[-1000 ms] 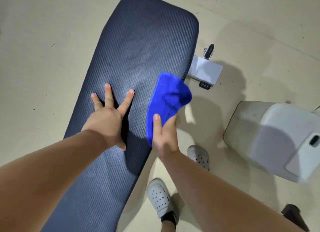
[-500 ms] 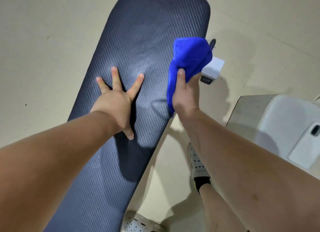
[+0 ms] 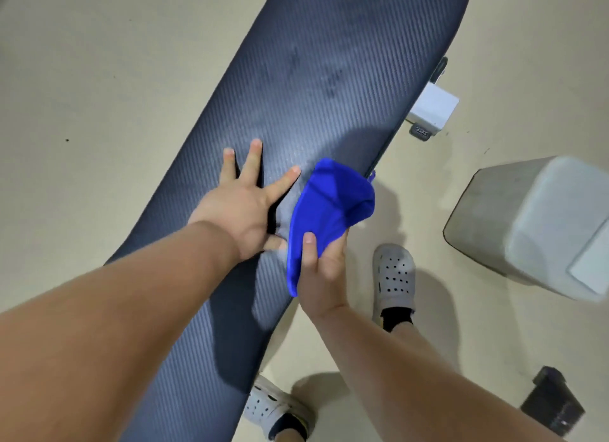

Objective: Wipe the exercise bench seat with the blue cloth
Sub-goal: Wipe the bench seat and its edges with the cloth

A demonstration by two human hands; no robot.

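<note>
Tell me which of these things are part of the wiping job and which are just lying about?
Part of the job:
- blue cloth, held in the right hand
- exercise bench seat
- left hand, pressed flat on the seat

Just lying about:
- white box on the floor beside the bench
- grey-white bin
- small black object

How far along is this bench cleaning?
Midway, it seems. The bench seat shows smudges farther up, so that part is left. The right hand grips the blue cloth at the near edge while the left hand braces flat on the pad.
</note>
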